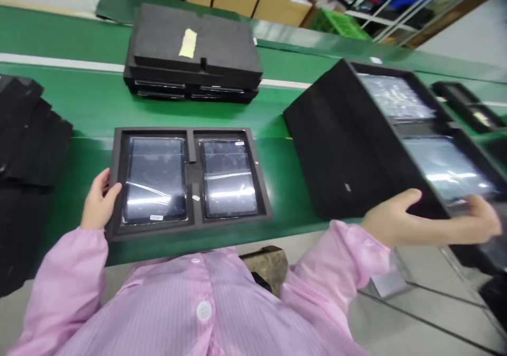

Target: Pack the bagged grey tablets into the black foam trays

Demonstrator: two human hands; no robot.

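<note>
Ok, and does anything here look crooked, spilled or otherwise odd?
Possibly. In the dark foam tray, the left flat black tablet has its white label at the near end, the right tablet at the far end, so one may be reversed. The black foam stack at far left has uneven edges. No spill shows.

We see the right hand point(439, 224) blurred and cannot tell whether it touches the screen point(447, 158) behind it. The left hand point(99, 203) hides some of its fingers from us. The labels point(156, 217) on the tablets point(156, 168) are too small for us to read; the left edge cuts off a black stack point(24, 134).
</note>
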